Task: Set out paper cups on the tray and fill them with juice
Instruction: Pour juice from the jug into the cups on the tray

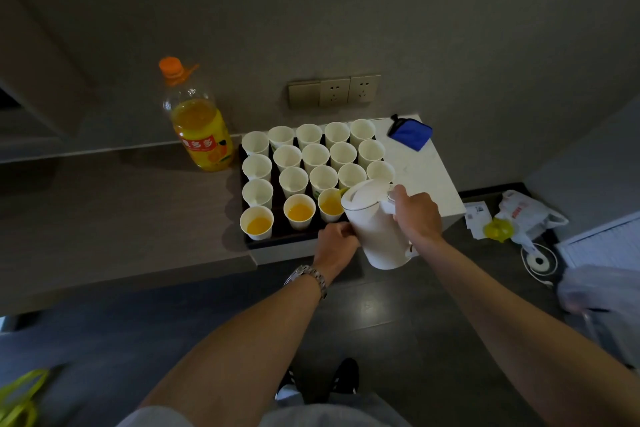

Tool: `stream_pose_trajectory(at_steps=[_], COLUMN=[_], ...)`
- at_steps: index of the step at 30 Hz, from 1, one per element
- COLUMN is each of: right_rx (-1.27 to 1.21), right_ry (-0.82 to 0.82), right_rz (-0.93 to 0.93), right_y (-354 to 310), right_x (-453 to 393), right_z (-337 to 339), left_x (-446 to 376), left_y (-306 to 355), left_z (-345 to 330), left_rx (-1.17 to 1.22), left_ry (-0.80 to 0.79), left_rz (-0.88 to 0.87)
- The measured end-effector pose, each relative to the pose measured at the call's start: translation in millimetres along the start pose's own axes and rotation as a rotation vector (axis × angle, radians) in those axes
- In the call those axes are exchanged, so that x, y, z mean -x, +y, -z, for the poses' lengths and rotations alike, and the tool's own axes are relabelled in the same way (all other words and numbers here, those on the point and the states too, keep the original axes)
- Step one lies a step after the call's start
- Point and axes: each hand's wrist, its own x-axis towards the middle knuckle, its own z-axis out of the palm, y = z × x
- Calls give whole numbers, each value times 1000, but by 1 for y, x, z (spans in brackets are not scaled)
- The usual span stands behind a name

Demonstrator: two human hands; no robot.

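Note:
Several white paper cups (315, 156) stand in rows on a dark tray (278, 229) on the counter. Three cups in the front row hold orange juice; the third one (330, 206) sits right under the spout of a white kettle (375, 225). My right hand (417, 213) grips the kettle's handle and tilts it left over that cup. My left hand (336, 244) has curled fingers at the tray's front edge, against the kettle's lower side. The other cups look empty.
A large juice bottle (199, 125) with an orange cap stands left of the tray. A blue pouch (410, 133) lies on the white counter behind right. A plastic bag (523, 215), papers and a kettle base (538, 260) lie at the right. Wall sockets (334, 92) are behind.

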Motion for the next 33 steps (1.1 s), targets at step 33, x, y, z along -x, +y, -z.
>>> stream_pose_trajectory(at_steps=[33], right_rx=[290], right_ry=[39], right_rz=[173], right_y=[18], right_x=[14], right_z=[47], left_x=[-4], left_y=[37], left_z=[-7], left_rx=[78], left_ry=[118], left_rz=[-44])
